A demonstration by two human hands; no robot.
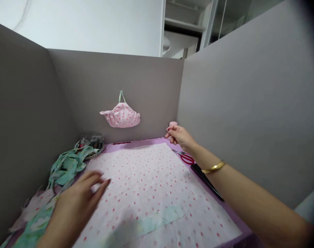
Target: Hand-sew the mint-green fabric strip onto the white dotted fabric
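Observation:
My left hand (78, 198) hovers over the left part of a white cloth with red and pink dots (143, 175). Its fingers are loosely bent, with thumb and forefinger apart and nothing seen between them; motion blurs it a little. At the far right corner, my right hand (181, 136) is raised with its fingertips pinched together. Whatever they hold, if anything, is too small to make out. Just behind those fingertips stands a small pink round object (173, 123), partly hidden. A pale green floral fabric strip (162, 218) lies across the near part of the dotted cloth.
Red-handled scissors (187, 158) and a long black object (205, 181) lie along the right edge. Green fabric scraps (69, 167) and a basket (96, 151) fill the left side. A pink dotted gathered piece (122, 116) hangs on the back panel (151, 89). Grey panels enclose three sides.

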